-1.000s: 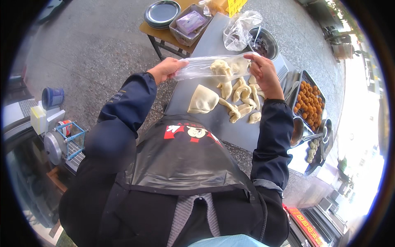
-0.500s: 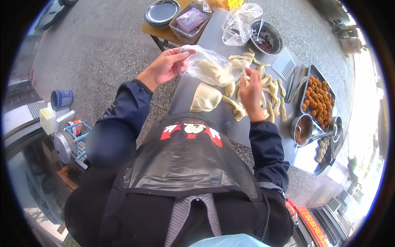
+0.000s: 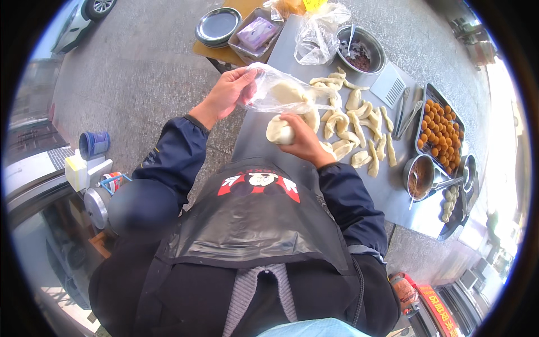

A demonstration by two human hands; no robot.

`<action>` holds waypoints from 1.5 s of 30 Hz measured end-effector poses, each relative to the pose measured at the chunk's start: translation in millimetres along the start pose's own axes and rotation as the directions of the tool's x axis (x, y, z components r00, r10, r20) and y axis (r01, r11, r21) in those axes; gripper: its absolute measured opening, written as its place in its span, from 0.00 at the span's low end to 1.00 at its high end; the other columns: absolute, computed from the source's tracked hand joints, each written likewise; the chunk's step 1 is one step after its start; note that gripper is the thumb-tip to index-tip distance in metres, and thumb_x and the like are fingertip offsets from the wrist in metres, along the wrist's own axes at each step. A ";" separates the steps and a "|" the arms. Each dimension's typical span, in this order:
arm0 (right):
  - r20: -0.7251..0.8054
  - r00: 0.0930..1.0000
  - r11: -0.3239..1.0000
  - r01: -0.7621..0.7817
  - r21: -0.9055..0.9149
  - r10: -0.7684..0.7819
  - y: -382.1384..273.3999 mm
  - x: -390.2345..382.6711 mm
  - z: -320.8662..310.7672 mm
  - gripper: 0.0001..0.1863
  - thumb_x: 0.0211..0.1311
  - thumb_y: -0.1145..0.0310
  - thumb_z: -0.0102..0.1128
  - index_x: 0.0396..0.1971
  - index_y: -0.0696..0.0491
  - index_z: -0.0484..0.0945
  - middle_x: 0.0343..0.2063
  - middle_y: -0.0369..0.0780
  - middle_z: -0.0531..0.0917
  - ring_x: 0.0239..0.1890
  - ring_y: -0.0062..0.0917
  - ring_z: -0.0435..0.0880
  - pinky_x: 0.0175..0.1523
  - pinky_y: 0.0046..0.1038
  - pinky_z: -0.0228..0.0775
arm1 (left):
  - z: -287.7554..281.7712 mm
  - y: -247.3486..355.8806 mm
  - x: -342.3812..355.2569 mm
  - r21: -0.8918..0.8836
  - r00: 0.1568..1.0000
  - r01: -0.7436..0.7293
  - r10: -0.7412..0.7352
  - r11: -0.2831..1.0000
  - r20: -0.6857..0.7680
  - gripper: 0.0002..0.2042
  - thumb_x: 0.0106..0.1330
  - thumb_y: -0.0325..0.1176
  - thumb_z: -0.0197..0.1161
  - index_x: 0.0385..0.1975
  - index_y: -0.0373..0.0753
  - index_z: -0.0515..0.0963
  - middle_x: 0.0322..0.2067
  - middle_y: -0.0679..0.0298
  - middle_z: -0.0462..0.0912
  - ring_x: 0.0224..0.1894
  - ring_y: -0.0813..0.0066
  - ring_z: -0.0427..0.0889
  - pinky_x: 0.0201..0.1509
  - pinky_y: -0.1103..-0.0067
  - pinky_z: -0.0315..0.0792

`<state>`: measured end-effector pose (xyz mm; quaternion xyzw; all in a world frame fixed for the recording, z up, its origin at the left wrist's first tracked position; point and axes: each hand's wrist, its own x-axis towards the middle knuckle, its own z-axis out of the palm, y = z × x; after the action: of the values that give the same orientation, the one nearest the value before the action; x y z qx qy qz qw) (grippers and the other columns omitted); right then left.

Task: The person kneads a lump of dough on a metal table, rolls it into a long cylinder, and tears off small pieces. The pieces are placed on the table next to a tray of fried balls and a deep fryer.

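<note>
My left hand [image 3: 227, 95] pinches the rim of a clear plastic bag [image 3: 264, 100] and holds it up over the metal table. A pale mass of dough [image 3: 289, 91] shows through the bag's film. Just below it, my right hand [image 3: 303, 137] is wrapped round a rounded lump of dough [image 3: 278, 130] at the table's near left edge. Right of that hand, several twisted dough strips [image 3: 337, 122] lie loose on the metal table [image 3: 255, 132].
At the right, a tray of browned balls [image 3: 441, 135] sits beside tongs [image 3: 409, 119] and a pan of brown filling [image 3: 419, 174]. A bowl of dark filling [image 3: 362, 50], another plastic bag [image 3: 320, 36] and a digital scale [image 3: 387, 85] are farther back. Stacked plates [image 3: 218, 26] stand far left.
My right hand has moved left and toward me, from beside the bag's far end, and has taken hold of the dough lump. My left hand keeps its grip on the bag.
</note>
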<state>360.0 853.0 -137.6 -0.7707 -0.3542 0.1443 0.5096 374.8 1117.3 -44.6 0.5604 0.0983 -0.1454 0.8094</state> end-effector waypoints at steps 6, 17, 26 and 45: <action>-0.386 0.898 0.770 0.089 0.631 0.212 -57.5 -6.6 -58.5 0.42 0.49 0.70 0.69 0.65 0.57 0.59 0.56 0.43 0.74 0.60 0.30 0.74 0.65 0.33 0.66 | 13.7 4.9 2.4 0.033 0.998 0.049 -0.050 0.998 0.030 0.16 0.79 0.40 0.48 0.40 0.34 0.78 0.22 0.66 0.78 0.20 0.79 0.75 0.24 0.81 0.69; 0.125 0.935 0.638 -0.319 0.701 0.331 -9.0 70.2 0.5 0.31 0.56 0.62 0.64 0.58 0.58 0.70 0.50 0.41 0.78 0.51 0.26 0.76 0.57 0.28 0.68 | 22.7 -2.6 -21.8 -0.107 0.952 -0.241 0.213 0.965 -0.221 0.15 0.80 0.39 0.46 0.45 0.35 0.77 0.20 0.70 0.75 0.19 0.82 0.74 0.25 0.85 0.66; 0.052 0.905 0.563 -0.308 0.767 0.423 10.0 68.0 23.4 0.30 0.60 0.64 0.59 0.61 0.60 0.68 0.55 0.42 0.76 0.59 0.29 0.73 0.64 0.31 0.63 | -25.0 -109.3 -44.4 0.108 0.808 0.243 -0.140 0.964 -0.572 0.16 0.71 0.41 0.62 0.49 0.35 0.77 0.42 0.64 0.82 0.46 0.76 0.79 0.53 0.76 0.71; -0.323 0.935 0.989 -0.138 0.059 0.149 -17.2 85.7 69.2 0.27 0.55 0.66 0.69 0.54 0.61 0.75 0.44 0.50 0.82 0.47 0.37 0.83 0.52 0.33 0.74 | 39.8 -25.5 -89.1 0.220 0.973 -0.232 0.229 0.948 0.040 0.16 0.81 0.39 0.44 0.44 0.33 0.75 0.26 0.66 0.75 0.32 0.79 0.78 0.38 0.78 0.75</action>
<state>373.4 963.7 -140.8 -0.7987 -0.2052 0.0577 0.5627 282.2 1082.8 -24.3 0.6542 0.0095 -0.0640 0.7536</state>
